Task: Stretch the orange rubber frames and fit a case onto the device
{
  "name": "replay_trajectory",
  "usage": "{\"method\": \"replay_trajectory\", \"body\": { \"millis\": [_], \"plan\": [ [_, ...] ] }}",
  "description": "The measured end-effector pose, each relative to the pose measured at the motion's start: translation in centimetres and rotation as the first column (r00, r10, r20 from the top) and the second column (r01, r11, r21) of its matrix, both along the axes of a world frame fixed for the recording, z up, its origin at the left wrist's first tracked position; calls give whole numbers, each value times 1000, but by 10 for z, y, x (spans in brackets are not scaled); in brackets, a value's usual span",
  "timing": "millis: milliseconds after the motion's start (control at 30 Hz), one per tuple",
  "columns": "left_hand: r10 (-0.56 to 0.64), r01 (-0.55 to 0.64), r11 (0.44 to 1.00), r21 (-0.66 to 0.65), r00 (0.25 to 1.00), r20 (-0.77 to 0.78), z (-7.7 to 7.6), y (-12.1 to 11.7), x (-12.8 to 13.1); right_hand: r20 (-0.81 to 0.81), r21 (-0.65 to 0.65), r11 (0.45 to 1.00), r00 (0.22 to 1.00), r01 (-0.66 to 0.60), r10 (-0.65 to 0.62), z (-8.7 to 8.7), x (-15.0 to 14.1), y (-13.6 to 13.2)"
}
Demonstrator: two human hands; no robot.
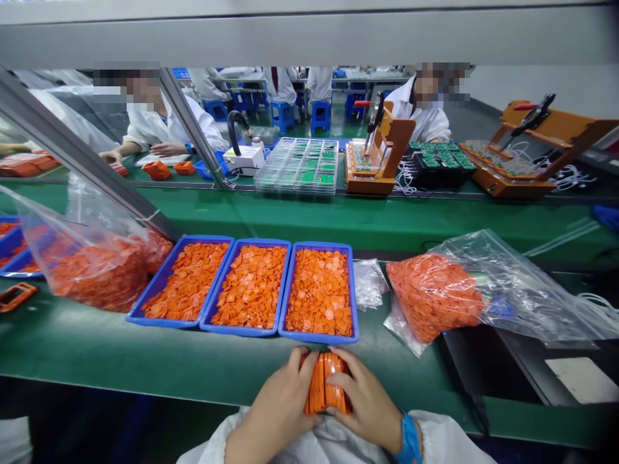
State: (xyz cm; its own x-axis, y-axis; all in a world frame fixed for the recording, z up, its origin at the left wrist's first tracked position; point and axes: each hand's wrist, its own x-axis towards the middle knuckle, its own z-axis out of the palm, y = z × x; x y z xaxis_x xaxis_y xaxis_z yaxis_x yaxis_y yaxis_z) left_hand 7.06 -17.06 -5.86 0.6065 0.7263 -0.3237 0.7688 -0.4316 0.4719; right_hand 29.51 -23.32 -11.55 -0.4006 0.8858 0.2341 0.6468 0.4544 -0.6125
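My left hand and my right hand both close around a stack of flat orange plastic parts, held on edge at the near rim of the green table. The fingers of each hand press the stack from its side. A blue band sits on my right wrist. Just beyond the stack stand three blue trays side by side, left, middle and right, each filled with small orange parts.
Clear bags of orange parts lie at the left and right. A small empty bag lies beside the right tray. Across the green conveyor, people in white coats sit by orange jigs and trays of green boards.
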Motion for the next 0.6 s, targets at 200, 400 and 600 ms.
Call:
{"method": "replay_trajectory", "body": {
  "millis": [200,400,600],
  "plan": [
    [-5,5,1000,1,999,-51,9,-2,13,-56,-142,989,998,-26,19,3,-3,7],
    [31,-26,998,53,995,-92,13,-3,13,-5,-161,984,997,-75,75,6,-7,15],
    [39,-25,985,168,996,-80,5,-4,12,6,-153,987,999,-48,49,4,-6,12]
  ]
}}
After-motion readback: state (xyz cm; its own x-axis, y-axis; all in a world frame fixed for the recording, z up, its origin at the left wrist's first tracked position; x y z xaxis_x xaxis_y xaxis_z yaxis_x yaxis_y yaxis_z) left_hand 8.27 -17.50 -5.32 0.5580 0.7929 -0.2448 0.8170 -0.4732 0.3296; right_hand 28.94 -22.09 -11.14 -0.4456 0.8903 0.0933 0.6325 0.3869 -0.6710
